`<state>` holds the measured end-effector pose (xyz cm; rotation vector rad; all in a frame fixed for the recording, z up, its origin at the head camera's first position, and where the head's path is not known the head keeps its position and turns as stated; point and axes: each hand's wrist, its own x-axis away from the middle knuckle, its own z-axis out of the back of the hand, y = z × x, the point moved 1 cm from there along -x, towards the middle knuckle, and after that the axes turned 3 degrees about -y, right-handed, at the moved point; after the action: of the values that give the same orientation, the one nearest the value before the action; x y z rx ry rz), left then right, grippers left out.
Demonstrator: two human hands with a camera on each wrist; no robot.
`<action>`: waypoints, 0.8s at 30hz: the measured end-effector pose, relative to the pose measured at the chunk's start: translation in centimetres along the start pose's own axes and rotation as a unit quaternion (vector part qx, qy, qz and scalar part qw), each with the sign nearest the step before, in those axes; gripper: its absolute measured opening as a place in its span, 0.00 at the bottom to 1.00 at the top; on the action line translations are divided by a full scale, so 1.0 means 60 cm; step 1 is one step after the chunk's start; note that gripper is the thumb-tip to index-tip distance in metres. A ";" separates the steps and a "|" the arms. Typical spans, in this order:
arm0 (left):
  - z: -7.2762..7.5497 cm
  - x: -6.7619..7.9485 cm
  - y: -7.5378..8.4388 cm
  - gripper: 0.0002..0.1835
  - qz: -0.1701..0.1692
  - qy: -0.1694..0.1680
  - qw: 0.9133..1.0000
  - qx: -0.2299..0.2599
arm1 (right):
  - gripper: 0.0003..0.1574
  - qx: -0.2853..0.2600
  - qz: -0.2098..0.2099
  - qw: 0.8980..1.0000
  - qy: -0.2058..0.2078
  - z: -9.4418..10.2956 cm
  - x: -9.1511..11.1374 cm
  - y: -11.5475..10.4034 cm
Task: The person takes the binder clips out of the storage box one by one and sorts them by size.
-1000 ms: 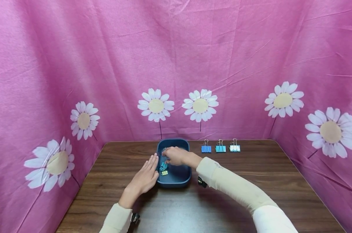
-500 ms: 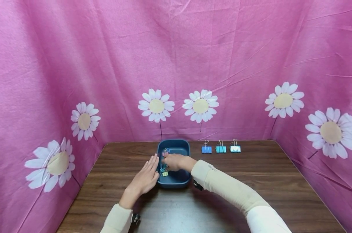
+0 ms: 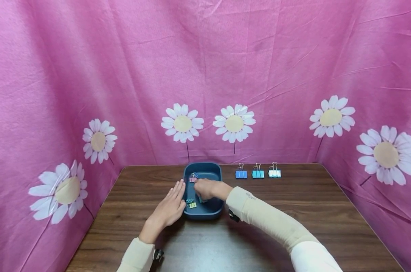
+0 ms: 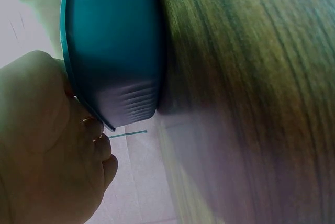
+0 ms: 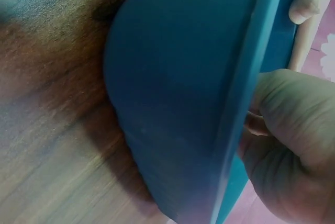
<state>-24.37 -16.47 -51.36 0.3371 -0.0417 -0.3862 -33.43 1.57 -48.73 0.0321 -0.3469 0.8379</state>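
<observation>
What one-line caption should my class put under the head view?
Right hand inside a blue tray of small clips, left hand at its rim, three larger binder clips to the right.

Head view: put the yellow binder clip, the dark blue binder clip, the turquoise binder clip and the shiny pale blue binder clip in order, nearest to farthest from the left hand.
From the left hand:
1. Yellow binder clip: inside the tray, near-left corner.
2. Dark blue binder clip: right of the tray.
3. Turquoise binder clip: middle of the row.
4. Shiny pale blue binder clip: row's right end.
</observation>
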 end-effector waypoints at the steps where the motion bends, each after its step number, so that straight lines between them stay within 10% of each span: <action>1: 0.000 0.000 0.000 0.34 0.001 -0.001 1.000 0.001 | 0.09 0.001 0.003 1.000 0.002 0.000 0.001 0.002; 24: -0.002 -0.001 0.000 0.35 0.005 -0.004 1.000 -0.002 | 0.09 -0.014 0.083 0.992 0.099 0.008 0.014 0.032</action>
<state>-24.41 -16.44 -51.47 0.3311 -0.0498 -0.3773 -34.43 3.40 -48.22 -0.1065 -0.1762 0.9922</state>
